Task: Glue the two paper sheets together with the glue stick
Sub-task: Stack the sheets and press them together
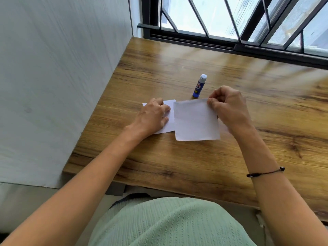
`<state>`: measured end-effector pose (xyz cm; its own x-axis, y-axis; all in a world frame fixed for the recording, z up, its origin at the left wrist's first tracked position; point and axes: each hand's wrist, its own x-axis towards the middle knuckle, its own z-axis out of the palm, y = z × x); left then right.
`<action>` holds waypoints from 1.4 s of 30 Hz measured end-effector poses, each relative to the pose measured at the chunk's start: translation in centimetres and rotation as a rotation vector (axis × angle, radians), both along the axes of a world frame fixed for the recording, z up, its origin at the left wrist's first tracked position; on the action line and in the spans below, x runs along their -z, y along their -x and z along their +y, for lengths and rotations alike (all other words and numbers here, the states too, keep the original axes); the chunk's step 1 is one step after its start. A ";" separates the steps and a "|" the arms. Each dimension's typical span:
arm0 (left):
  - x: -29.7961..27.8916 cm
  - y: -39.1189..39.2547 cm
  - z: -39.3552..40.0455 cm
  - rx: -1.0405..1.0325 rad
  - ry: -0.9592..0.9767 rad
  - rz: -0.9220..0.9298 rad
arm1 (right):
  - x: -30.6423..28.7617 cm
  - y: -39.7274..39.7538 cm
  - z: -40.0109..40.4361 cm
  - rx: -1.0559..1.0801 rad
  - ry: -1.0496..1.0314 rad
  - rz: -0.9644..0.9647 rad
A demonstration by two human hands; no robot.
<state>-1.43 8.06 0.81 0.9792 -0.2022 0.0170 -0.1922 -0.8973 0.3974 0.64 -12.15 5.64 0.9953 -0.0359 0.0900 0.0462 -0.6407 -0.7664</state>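
Blue capped glue stick (199,87) stands unused; my right hand (229,108) pinches one white square paper sheet (195,121), left hand (152,116) flat on other sheet (169,126), unjoined.

The scene is brightly lit by daylight from the window (248,20) at one o'clock, where the panes are washed out to near white. A pale glare is thrown across the wooden counter (221,68) below it, and streaked reflections of the bars are seen toward three o'clock. Only faint, soft shadows are cast. Straight lines are bent by wide-angle distortion at the edges. Slight softness is noticed throughout.
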 end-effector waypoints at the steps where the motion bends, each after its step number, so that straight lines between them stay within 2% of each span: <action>1: 0.1 0.7 -0.1 0.011 0.001 -0.004 | 0.1 -0.2 -0.1 0.008 -0.014 0.001; 9: 0.7 5.0 -0.1 -0.013 0.080 -0.045 | 1.5 -0.2 0.8 -0.015 -0.095 0.090; 15: 0.5 6.7 1.5 -0.276 0.244 -0.159 | 2.0 -0.7 3.4 -0.080 -0.132 0.135; 20: 0.8 7.3 2.6 -0.440 0.264 -0.109 | 2.6 -1.8 6.0 -0.129 -0.127 0.189; 26: 0.8 6.9 2.9 -0.423 0.269 -0.039 | 3.6 -2.0 6.8 -0.147 -0.107 0.217; 33: 0.8 6.5 3.1 -0.373 0.180 0.026 | 4.0 -2.1 7.1 -0.131 -0.156 0.261; 42: 0.7 6.2 3.1 -0.355 0.173 0.038 | 4.3 -2.3 7.3 -0.146 -0.136 0.270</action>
